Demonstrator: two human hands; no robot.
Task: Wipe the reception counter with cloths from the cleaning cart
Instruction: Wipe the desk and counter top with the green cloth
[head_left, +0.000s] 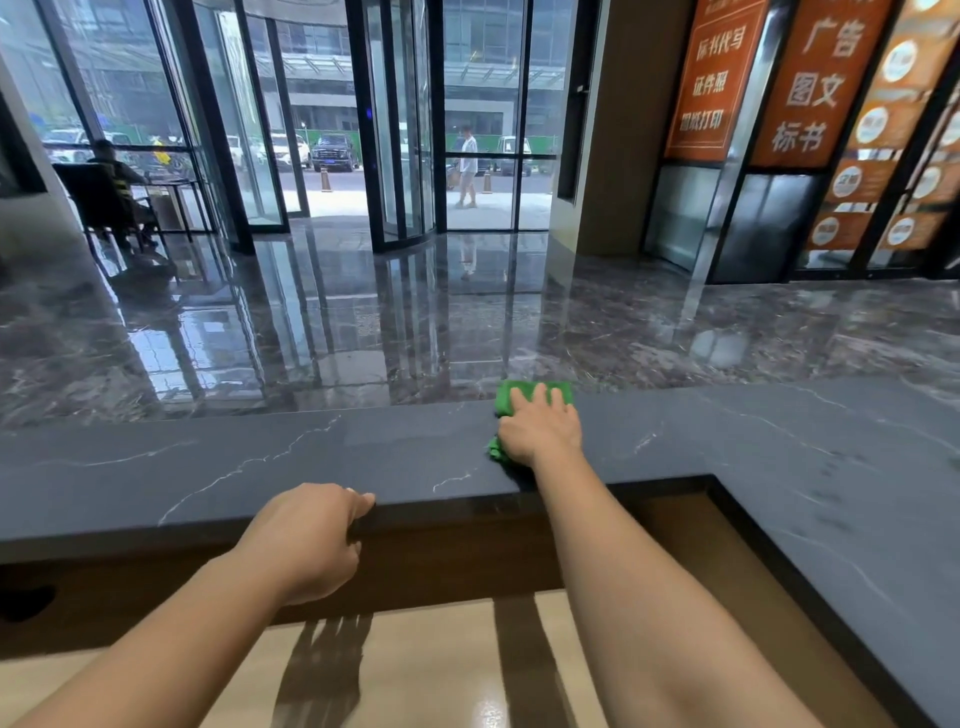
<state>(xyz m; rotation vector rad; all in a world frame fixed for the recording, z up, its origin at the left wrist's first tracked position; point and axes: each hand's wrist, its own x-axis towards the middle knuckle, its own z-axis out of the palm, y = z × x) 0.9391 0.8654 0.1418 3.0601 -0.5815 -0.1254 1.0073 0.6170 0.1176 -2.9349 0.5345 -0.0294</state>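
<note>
The dark grey marble reception counter (260, 457) runs across the view and turns toward me on the right. A green cloth (535, 391) lies on it near the far edge. My right hand (540, 428) presses flat on the cloth with straight fingers; green shows beyond the fingertips and beside the wrist. My left hand (306, 538) grips the counter's near edge, thumb on top and fingers curled under the lip. No cleaning cart is in view.
Below the counter sits a lower beige desk surface (426, 670) behind a brown wooden panel. Beyond the counter lies a glossy marble lobby floor (322, 312) with glass doors. A person sits at a table far left; another stands outside.
</note>
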